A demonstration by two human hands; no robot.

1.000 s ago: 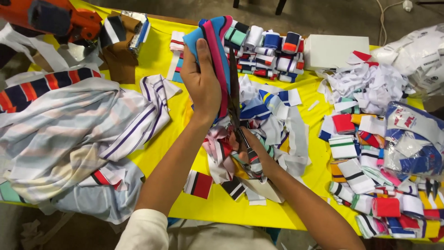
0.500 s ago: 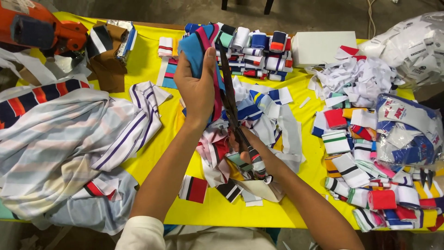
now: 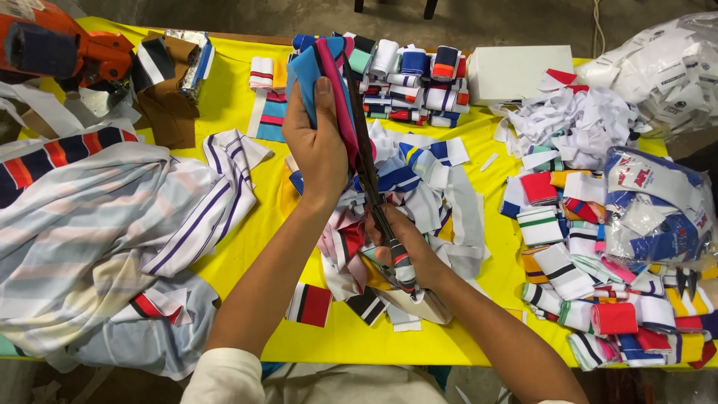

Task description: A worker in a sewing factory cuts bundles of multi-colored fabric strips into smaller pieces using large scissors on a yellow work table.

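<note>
Item: folded blue-and-pink knit strip (image 3: 323,67), pinched upright in my left hand (image 3: 318,142) above the yellow table (image 3: 232,97), held taut for cutting. My right hand (image 3: 404,251) grips long scissors (image 3: 368,161), blades along its edge. Offcuts (image 3: 419,187) lie heaped directly beneath.

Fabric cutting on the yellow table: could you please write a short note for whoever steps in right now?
Left hand: holds a folded blue and pink fabric piece upright.
Right hand: grips scissors, blades running up along the fabric's edge.
Done: cut strips lie heaped under the hands; sorted pieces are on the right, folded stacks at the back.
Left: the held piece looks only partly cut; striped cloth waits on the left.
</note>
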